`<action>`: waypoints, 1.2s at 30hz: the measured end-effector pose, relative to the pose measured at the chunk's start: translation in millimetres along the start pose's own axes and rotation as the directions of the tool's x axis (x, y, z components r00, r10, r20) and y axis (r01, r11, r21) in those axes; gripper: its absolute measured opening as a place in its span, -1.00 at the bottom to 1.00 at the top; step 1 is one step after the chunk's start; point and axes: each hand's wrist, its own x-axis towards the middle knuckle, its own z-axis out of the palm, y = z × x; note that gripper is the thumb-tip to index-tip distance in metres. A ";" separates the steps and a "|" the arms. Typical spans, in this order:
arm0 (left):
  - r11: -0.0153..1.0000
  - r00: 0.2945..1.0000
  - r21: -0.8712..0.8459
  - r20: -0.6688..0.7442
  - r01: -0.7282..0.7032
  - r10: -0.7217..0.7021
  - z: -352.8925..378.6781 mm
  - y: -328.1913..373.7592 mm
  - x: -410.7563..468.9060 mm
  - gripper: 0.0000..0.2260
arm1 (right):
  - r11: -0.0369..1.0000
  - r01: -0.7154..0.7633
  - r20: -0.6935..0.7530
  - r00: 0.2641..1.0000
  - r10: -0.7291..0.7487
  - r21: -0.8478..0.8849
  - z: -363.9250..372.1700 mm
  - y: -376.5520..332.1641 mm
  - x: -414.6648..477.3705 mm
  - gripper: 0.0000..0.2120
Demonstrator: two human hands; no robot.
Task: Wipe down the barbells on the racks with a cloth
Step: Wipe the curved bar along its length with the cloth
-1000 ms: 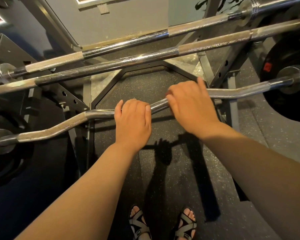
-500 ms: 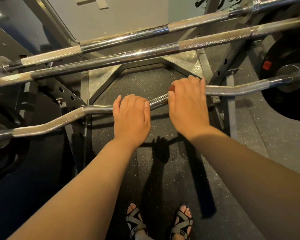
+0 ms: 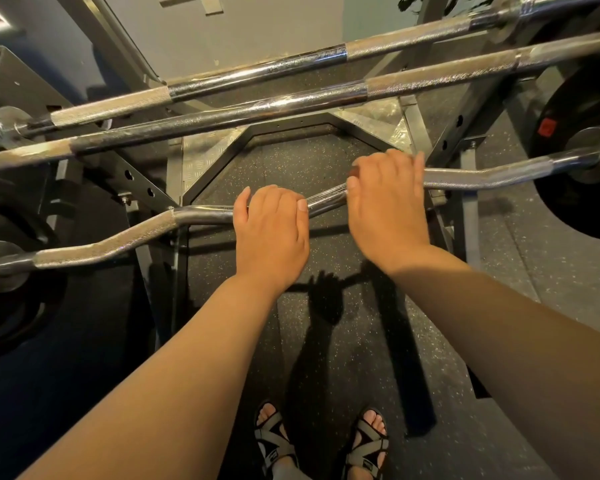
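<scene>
The person stands over a rack point(image 3: 142, 181) and looks down at a bent curl bar point(image 3: 118, 244) that runs across the middle of the frame, from lower left up to a black weight plate point(image 3: 568, 209) at the right edge. The left hand point(image 3: 271, 230) sits just left of centre. Its grip is clamped on the smooth middle of the curl bar, with the fingers curled over the top and the thumb lying along the near side. The right hand point(image 3: 385, 209) is just beside it, a little higher in the frame, and its grip is wrapped over the same bar. A small dark-red scrap point(image 3: 353, 173) shows at the right thumb, but what it is cannot be told.

Two straight barbells lie across the upper part of the frame, the farther barbell point(image 3: 257, 69) above the nearer barbell point(image 3: 222, 116). Both slope up to the right. Another plate point(image 3: 11, 306) sits at the lower left. Two sandalled feet point(image 3: 274, 441) stand on the speckled rubber floor point(image 3: 326, 161) at the bottom centre.
</scene>
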 end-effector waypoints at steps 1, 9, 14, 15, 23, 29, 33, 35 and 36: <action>1.000 1.000 0.002 0.000 -0.002 0.002 0.0 0.3 0.1 -0.66 | 0.997 0.083 0.023 0.996 -0.083 -0.007 -0.7 2.0 -1.2 -0.69; 1.000 1.000 0.008 0.002 0.000 0.000 -0.3 0.8 -0.1 -0.67 | 0.989 0.145 0.039 0.989 -0.143 -0.042 4.0 2.4 -23.6 -0.54; 1.000 1.000 0.006 0.015 0.000 0.000 -1.4 0.1 0.2 -0.65 | 0.993 0.089 0.155 0.985 -0.077 -0.073 -16.8 0.9 31.6 -0.59; 1.000 1.000 0.006 0.016 -0.002 0.001 -1.5 0.4 0.4 -0.64 | 0.993 0.087 0.144 0.987 -0.075 -0.076 -17.0 1.1 36.3 -0.60; 1.000 1.000 0.025 0.006 0.003 -0.003 -0.3 1.0 0.1 -0.65 | 0.989 0.130 0.058 0.990 -0.126 -0.072 -2.8 -1.5 -15.4 -0.56; 1.000 1.000 0.015 -0.009 -0.006 0.006 0.8 -0.4 -0.8 -0.64 | 0.979 0.112 0.102 0.990 -0.096 -0.168 -6.7 -8.1 25.5 -0.52; 0.999 1.000 0.031 -0.010 -0.009 0.009 0.6 0.1 -0.6 -0.65 | 0.990 0.135 0.051 0.990 -0.133 -0.047 7.4 -10.3 -18.5 -0.56; 0.999 1.000 0.029 -0.009 -0.013 0.013 0.7 0.3 -0.9 -0.64 | 0.985 0.174 0.072 0.982 -0.172 -0.012 3.5 -7.6 -24.3 -0.54; 0.999 1.000 0.031 -0.009 -0.014 0.014 0.3 0.3 -0.8 -0.64 | 0.979 0.202 0.089 0.976 -0.199 -0.022 0.1 -4.0 -19.5 -0.55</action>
